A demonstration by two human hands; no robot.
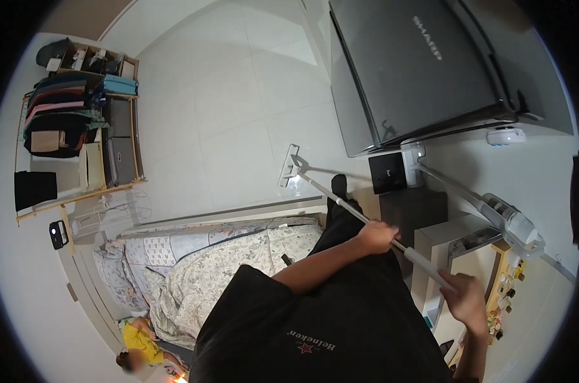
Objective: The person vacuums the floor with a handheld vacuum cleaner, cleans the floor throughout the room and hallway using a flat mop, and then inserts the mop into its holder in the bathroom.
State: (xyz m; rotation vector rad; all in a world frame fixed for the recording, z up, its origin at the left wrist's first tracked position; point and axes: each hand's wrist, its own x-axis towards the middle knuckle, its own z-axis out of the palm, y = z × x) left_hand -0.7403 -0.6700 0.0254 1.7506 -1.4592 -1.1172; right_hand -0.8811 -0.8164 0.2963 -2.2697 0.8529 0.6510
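A flat mop (343,204) with a long white pole slants across the view, its thin rectangular head (289,167) resting on the pale tiled floor. My left hand (377,237) is wrapped round the middle of the pole. Higher up, my right hand (463,299) grips the thicker pale handle near its end. My dark-clad foot (339,186) stands just beside the pole, close to the mop head.
A dark fridge (423,70) stands at the upper right, with a black box (388,172) beside it. A stick vacuum (511,225) stands upright at the right wall. The bed (225,268) lies to the left. Clothes hang on a rack (139,137). A person in yellow (142,341) sits lower left.
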